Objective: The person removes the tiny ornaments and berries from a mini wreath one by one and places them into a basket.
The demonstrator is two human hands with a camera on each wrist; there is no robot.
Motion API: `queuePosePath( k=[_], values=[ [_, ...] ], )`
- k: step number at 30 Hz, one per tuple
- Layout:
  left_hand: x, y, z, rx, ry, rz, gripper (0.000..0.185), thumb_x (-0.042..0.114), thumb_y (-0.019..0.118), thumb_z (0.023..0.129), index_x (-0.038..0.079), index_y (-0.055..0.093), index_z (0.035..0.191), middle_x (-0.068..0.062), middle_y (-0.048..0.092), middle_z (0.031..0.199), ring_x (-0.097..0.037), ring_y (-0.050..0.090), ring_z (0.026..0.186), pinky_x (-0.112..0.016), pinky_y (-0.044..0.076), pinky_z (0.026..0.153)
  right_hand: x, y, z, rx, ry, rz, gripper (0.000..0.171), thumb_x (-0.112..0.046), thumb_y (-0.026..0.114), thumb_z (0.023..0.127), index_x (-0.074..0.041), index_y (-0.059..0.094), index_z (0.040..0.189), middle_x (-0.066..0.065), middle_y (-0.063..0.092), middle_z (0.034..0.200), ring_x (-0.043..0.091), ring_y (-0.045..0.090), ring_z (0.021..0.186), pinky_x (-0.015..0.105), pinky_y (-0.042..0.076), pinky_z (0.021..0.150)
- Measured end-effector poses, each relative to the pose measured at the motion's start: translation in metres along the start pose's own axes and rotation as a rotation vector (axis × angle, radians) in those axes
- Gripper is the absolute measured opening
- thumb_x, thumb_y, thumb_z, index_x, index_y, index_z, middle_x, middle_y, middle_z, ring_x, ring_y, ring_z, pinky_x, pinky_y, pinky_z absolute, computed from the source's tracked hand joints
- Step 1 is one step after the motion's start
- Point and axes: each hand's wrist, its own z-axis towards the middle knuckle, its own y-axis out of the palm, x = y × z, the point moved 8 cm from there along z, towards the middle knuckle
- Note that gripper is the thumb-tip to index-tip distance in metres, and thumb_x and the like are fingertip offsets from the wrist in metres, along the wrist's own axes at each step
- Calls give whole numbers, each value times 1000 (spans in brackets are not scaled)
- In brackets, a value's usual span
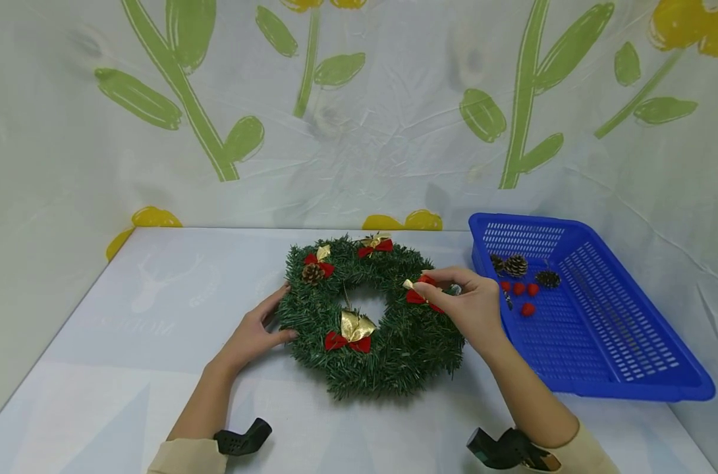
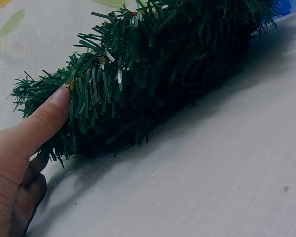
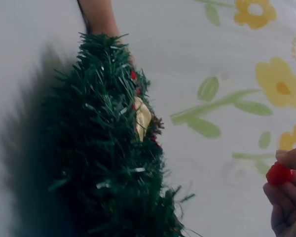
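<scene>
A green artificial Christmas wreath [image 1: 418, 336] lies on the table with red bows, gold ornaments and a pinecone [image 1: 313, 273] on it. My left hand [image 1: 255, 336] grips its left edge. In the left wrist view the thumb [image 2: 44, 118] presses into the needles [image 2: 103, 84]; the other fingers are partly hidden. My right hand [image 1: 471, 303] is over the wreath's right side, beside a red bow [image 1: 415, 297] with a gold piece. Between thumb and fingers it pinches a small red berry [image 3: 279, 174], seen best in the right wrist view.
A blue plastic basket [image 1: 584, 355] stands right of the wreath. Inside are pinecones [image 1: 516, 265] and several red berries [image 1: 527, 309]. A white cloth [image 1: 359, 164] with printed flowers hangs behind the table [image 1: 175, 329]. Each wrist carries a black camera [image 1: 243, 438].
</scene>
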Motion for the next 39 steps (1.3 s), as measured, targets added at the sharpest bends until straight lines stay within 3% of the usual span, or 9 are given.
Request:
queuePosePath(
  k=[5, 13, 21, 25, 28, 31, 33, 36, 39],
  values=[
    [0, -1, 0, 0, -2, 4, 88, 24, 77, 80, 17, 27, 151, -12, 22, 156, -37, 24, 141, -50, 29, 111, 1, -14, 4, 5, 40, -8, 14, -1, 79, 73, 0, 76, 86, -22, 66, 74, 2, 61, 72, 15, 50, 62],
    [-1, 0, 2, -6, 9, -4, 86, 24, 76, 81, 17, 27, 151, -13, 21, 156, -39, 23, 140, -52, 29, 111, 10, -37, 11, -26, 178, -85, 21, -12, 79, 76, 2, 74, 92, -24, 65, 73, 2, 59, 74, 19, 43, 49],
    [-1, 2, 2, -3, 6, 3, 84, 24, 75, 82, 17, 28, 151, -15, 22, 156, -40, 24, 140, -53, 29, 110, 22, -58, 17, -101, 274, -145, 31, -24, 79, 78, 1, 73, 95, -23, 68, 78, 1, 64, 78, 17, 53, 59],
    [0, 2, 2, -3, 5, -5, 83, 23, 75, 82, 16, 28, 151, -14, 22, 156, -40, 24, 140, -54, 28, 111, 27, -68, 20, -105, 332, -161, 30, -28, 79, 77, -4, 75, 95, -19, 70, 77, 6, 61, 66, 26, 44, 41],
    [0, 2, 1, -5, 4, -16, 82, 22, 75, 82, 16, 28, 151, -14, 22, 156, -40, 23, 140, -54, 28, 111, 32, -75, 23, -130, 377, -185, 32, -35, 79, 77, -9, 75, 95, -18, 70, 76, 11, 54, 62, 33, 37, 36],
    [1, 2, 1, -8, 2, -22, 83, 21, 75, 82, 16, 28, 151, -14, 21, 156, -40, 24, 140, -54, 28, 111, 39, -81, 27, -163, 424, -168, 32, -38, 77, 78, -13, 75, 97, -18, 69, 78, 9, 56, 66, 26, 47, 45],
    [1, 2, 1, -7, 2, -20, 83, 21, 75, 82, 16, 28, 151, -14, 21, 156, -39, 23, 140, -53, 28, 111, 44, -84, 30, -177, 448, -118, 31, -34, 77, 79, -12, 75, 100, -16, 70, 82, 7, 62, 74, 21, 54, 58],
    [0, 1, 1, -5, -3, -11, 83, 22, 75, 82, 16, 28, 151, -13, 21, 156, -39, 22, 140, -53, 27, 111, 51, -89, 34, -186, 467, -64, 26, -29, 76, 81, -12, 76, 100, -15, 71, 85, 4, 65, 82, 14, 54, 71],
    [-1, 1, 0, -5, -7, 7, 84, 24, 75, 82, 17, 27, 151, -14, 21, 156, -40, 22, 140, -54, 27, 111, 57, -93, 40, -204, 470, 4, 20, -23, 75, 82, -12, 76, 99, -13, 72, 86, 5, 66, 83, 12, 53, 73]
  ],
)
